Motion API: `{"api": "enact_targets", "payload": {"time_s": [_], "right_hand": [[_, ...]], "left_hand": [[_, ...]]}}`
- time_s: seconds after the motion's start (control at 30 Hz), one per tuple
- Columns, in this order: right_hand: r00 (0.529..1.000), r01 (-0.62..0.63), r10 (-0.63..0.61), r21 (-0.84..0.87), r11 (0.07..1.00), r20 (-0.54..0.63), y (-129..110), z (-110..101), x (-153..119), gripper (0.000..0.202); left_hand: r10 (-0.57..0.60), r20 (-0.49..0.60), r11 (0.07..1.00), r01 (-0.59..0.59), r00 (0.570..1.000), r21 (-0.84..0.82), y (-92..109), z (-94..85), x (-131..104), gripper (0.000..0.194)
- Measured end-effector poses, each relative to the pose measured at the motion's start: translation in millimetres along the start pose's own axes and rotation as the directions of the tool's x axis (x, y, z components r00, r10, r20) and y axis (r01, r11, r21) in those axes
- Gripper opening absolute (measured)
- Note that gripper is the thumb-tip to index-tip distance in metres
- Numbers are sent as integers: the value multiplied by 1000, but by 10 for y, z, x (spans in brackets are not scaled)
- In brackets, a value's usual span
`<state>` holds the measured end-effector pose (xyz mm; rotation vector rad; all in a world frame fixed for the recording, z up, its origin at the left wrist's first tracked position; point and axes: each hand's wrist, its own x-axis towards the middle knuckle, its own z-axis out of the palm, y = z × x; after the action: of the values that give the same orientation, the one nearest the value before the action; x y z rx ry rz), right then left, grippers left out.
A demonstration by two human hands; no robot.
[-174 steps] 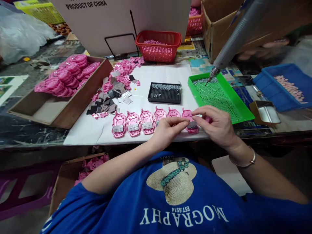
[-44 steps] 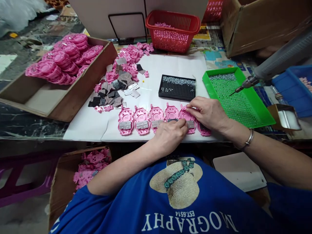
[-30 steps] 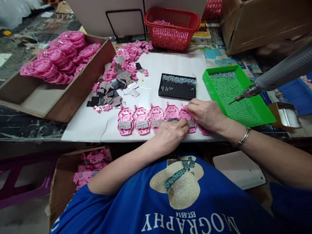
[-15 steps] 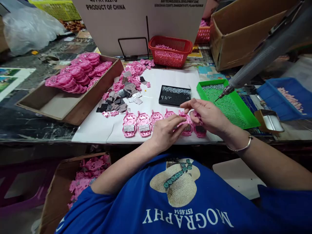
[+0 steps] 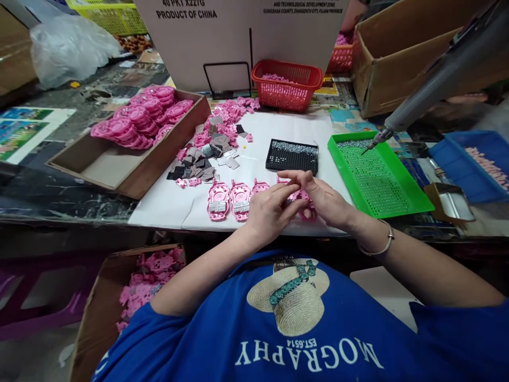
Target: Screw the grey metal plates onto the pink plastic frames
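A row of pink plastic casings lies along the table's near edge, several with grey metal plates in their lower halves. My left hand is over the middle of the row, thumb and forefinger pinched together; what they grip is too small to make out. Close against it, my right hand curls its lower fingers around small pink plastic pieces, with its forefinger stretched towards the left. Both hands partly hide the casings at the row's right end.
Behind the hands are a black perforated tray of screws and a green tray. A power screwdriver hangs above the green one. Loose plates, a carton of stacked pink casings and a red basket stand farther back.
My right hand has moved left, closer to my left hand, along the row of casings. The whole view has shifted slightly, so the trays and cartons appear farther right.
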<state>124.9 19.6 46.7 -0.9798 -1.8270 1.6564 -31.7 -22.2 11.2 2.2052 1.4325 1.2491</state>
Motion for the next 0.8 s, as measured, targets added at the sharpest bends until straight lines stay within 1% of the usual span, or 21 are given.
{"api": "enact_targets", "payload": {"time_s": [0.07,0.13,0.2,0.27,0.37,0.43,0.5,0.57,0.6,0.63,0.67,0.7,0.73,0.8], "right_hand": [[999,11,-9,-67,998,31,-3,-19,4,80],[998,13,-6,-135,991,55,-18,-30,5,83],[998,14,-4,-162,987,66,-37,-31,6,84],[997,18,-6,-151,988,81,-53,-24,6,84],[995,26,-14,-119,993,103,-63,-18,7,83],[995,33,-23,-99,995,100,-61,-28,6,80],[998,33,-28,-91,995,55,-57,-53,3,74],[997,56,-64,-165,985,-46,-50,-96,-2,60],[987,95,-123,-242,966,-105,-45,-124,-6,52],[966,155,-214,-338,928,-144,-39,-155,-10,43],[936,231,-322,-438,869,-146,-32,-187,-15,36],[900,308,-422,-526,793,-109,-25,-221,-20,31],[866,382,-498,-590,711,-40,-18,-252,-27,30],[811,493,-575,-656,572,108,-7,-307,-44,31]], "left_hand": [[-60,7,993,61,998,-101,-9,-14,7,21],[-130,39,966,136,991,-221,-13,-27,14,20],[-198,77,918,212,977,-335,-5,-41,19,22],[-250,93,858,265,964,-440,15,-59,25,22],[-319,107,739,318,942,-595,46,-99,42,25],[-370,165,623,375,914,-686,50,-132,63,30],[-408,227,515,428,884,-743,31,-162,85,35],[-435,259,447,456,863,-769,-1,-180,99,38],[-445,267,425,464,855,-777,-17,-183,101,39],[-454,275,405,471,848,-783,-32,-184,100,38],[-462,282,385,476,841,-790,-43,-184,96,38],[-467,292,364,482,835,-797,-50,-182,91,38],[-469,304,345,489,829,-801,-53,-182,86,37],[-463,331,323,504,822,-801,-47,-187,80,37]]}}
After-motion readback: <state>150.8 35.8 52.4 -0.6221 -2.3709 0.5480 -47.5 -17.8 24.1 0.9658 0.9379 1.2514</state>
